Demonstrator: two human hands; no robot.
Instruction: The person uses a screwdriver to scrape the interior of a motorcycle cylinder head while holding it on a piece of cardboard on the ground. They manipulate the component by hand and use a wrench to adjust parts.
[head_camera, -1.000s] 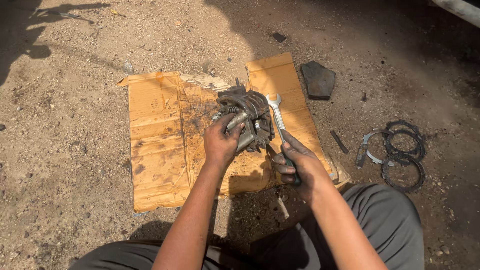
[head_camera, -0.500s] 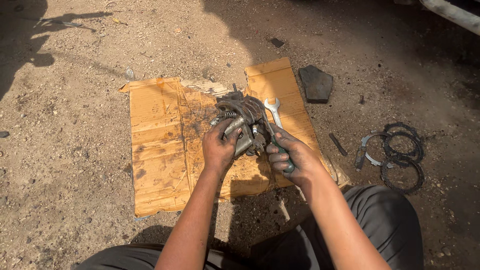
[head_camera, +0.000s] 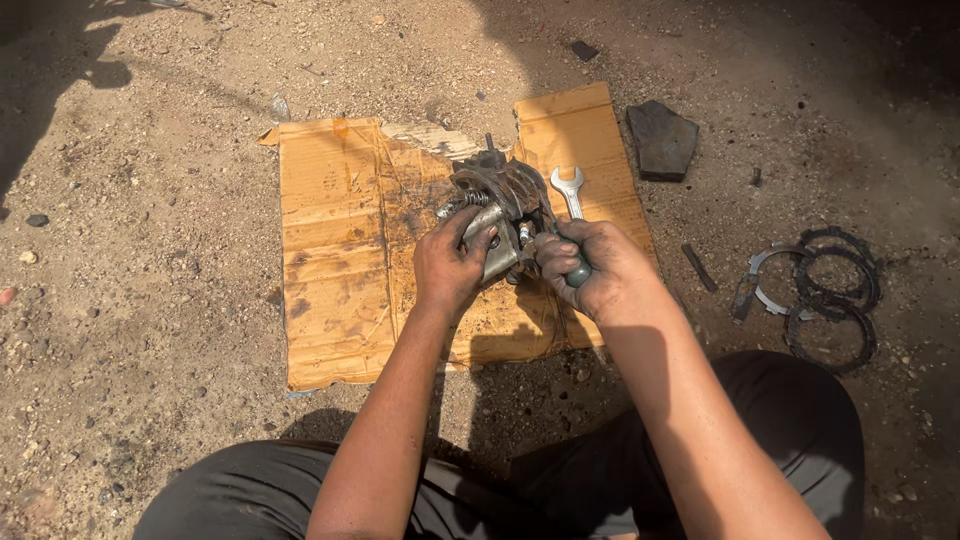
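The greasy metal clutch assembly (head_camera: 497, 205) sat on the flattened cardboard sheet (head_camera: 345, 260), toward its upper middle, on bare dirt ground (head_camera: 130, 300). The left hand (head_camera: 450, 265) gripped the assembly's near side, fingers (head_camera: 478, 232) curled around a grey projecting part. The right hand (head_camera: 590, 265) was closed in a fist around the shaft of an open-ended wrench (head_camera: 568, 190), whose jaw end stuck out toward 12 o'clock, just beside the assembly. Risk as judged: both hands looked oily, so the wrench could slip in the fist and knuckles could strike the metal edges. The assembly rested only on soft cardboard; a hard pull might tip or skid it toward 9 o'clock, off the sheet and into the grit, fouling the oily parts. A small spring (head_camera: 476, 198) showed on top and could pop loose and vanish in the dirt. At 3 o'clock, well apart, lay toothed clutch rings (head_camera: 830, 290) and a dark flat stone (head_camera: 662, 140).
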